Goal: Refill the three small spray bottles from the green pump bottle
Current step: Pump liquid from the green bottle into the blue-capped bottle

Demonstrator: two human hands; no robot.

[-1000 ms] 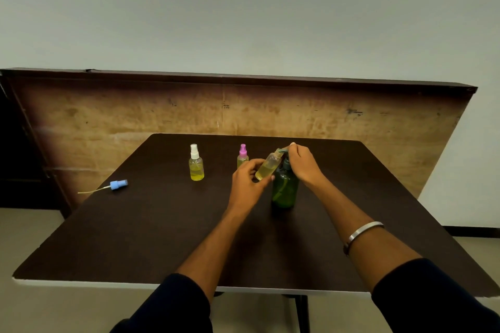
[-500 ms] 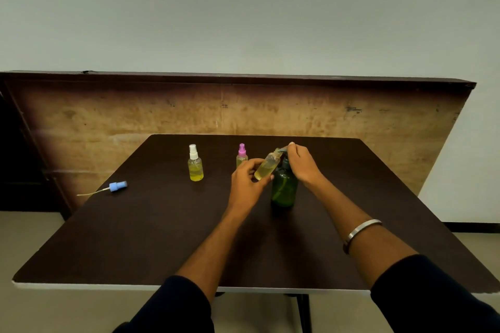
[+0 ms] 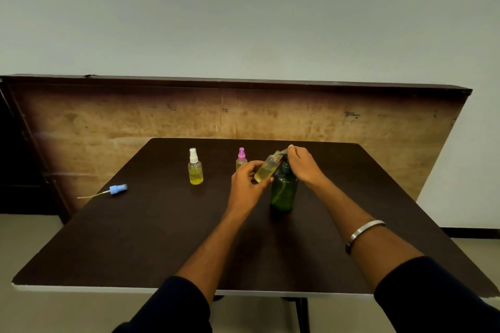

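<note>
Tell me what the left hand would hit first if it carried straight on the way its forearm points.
Probably the green pump bottle's spout and the right hand on it; depth unclear.

Dark table; worn wooden board upright behind it; grey wall.

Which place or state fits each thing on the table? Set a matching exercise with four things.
Things:
1. blue spray cap
2. white-capped bottle
3. uncapped bottle
4. green pump bottle

Places or states:
A. tilted in the left hand, neck at the spout
B. lying on its side near the left edge, tube attached
C. upright under the right hand
D. upright, alone, holding yellow liquid

Pairs: 1-B, 2-D, 3-A, 4-C
</note>
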